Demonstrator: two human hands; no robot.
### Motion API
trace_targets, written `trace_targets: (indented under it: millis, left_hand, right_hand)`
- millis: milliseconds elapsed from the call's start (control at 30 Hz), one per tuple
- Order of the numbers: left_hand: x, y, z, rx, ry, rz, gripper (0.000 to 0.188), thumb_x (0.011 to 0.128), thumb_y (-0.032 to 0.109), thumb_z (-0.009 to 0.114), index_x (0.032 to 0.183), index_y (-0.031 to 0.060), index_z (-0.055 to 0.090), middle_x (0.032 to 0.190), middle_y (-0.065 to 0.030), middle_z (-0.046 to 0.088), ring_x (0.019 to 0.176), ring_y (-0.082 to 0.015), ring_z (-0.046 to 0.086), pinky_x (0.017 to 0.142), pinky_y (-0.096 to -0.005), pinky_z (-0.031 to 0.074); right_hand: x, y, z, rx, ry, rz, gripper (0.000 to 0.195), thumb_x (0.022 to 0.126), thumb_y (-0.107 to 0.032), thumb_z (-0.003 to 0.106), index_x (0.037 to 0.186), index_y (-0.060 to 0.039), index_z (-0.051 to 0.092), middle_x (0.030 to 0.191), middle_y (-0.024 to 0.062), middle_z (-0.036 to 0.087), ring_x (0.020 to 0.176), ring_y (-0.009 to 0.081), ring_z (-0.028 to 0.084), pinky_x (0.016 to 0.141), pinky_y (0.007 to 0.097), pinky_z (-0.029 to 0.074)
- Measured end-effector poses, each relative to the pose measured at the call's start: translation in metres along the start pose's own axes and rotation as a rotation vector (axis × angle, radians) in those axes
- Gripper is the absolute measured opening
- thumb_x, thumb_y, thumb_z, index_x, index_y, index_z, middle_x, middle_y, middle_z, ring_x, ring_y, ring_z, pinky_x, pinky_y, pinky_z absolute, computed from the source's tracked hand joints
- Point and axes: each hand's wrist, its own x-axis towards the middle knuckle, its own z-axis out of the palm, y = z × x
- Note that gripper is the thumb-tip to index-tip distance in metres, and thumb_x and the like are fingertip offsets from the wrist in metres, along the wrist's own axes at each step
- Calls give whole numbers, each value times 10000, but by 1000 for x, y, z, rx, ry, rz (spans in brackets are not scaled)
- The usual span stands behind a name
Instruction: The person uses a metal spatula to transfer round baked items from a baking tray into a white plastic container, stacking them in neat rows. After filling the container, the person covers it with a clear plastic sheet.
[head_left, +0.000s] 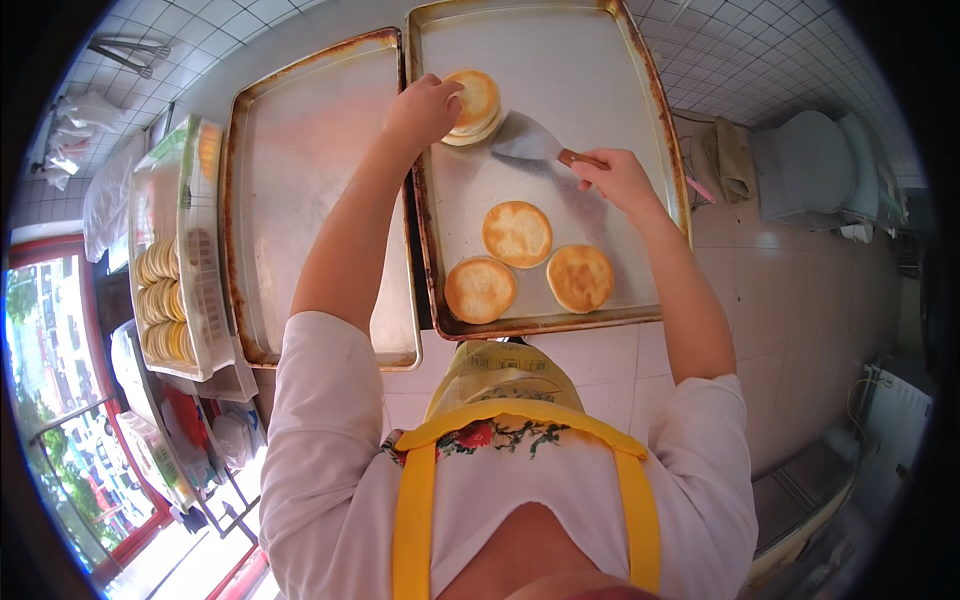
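My left hand (427, 107) is at the left side of a short stack of browned round flatbreads (478, 97), its fingers on the top one. A wooden handle (581, 158) is held in my right hand (616, 180). It belongs to a wide metal spatula (529, 137), whose blade points at the stack's lower right edge; whether the blade reaches under the stack, I cannot tell. Three single flatbreads lie nearer me on the same metal baking tray (547, 45): one upper (517, 234), one left (481, 289) and one right (580, 278).
A second baking tray (315, 195) adjoins on the left. Beyond it, a plastic crate (214, 322) holds rows of round flatbreads (161, 300). Whisks (133, 54) hang at the tiled wall. A brown cloth (733, 161) and a grey bin-like container (806, 165) are at the right.
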Motion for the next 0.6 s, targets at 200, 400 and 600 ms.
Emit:
trace_targets:
  millis: [200,400,600]
  left_hand:
    - [11,9,-7,105,-55,-36,328,793,265,533,1102,169,578,871,-144,623,807,-311,609,710,-409,490]
    - [-21,-20,-128,-25,-85,-90,357,805,304,471,1137,221,573,897,-144,635,815,-310,605,744,-420,474]
    - [-87,-148,-273,185,151,-181,392,813,268,437,1185,218,551,927,-109,650,821,-268,633,773,-375,508]
  right_hand:
    - [39,-3,49,148,32,-41,227,797,-170,613,958,-14,650,673,-18,579,526,49,433,491,216,356]
    - [22,-83,54,-24,28,-199,254,820,-161,603,1037,-30,624,699,-9,558,531,21,380,467,170,283]
    - [39,-257,172,-99,-181,-458,282,810,-221,614,1013,-26,630,674,-8,538,514,15,325,475,164,244]
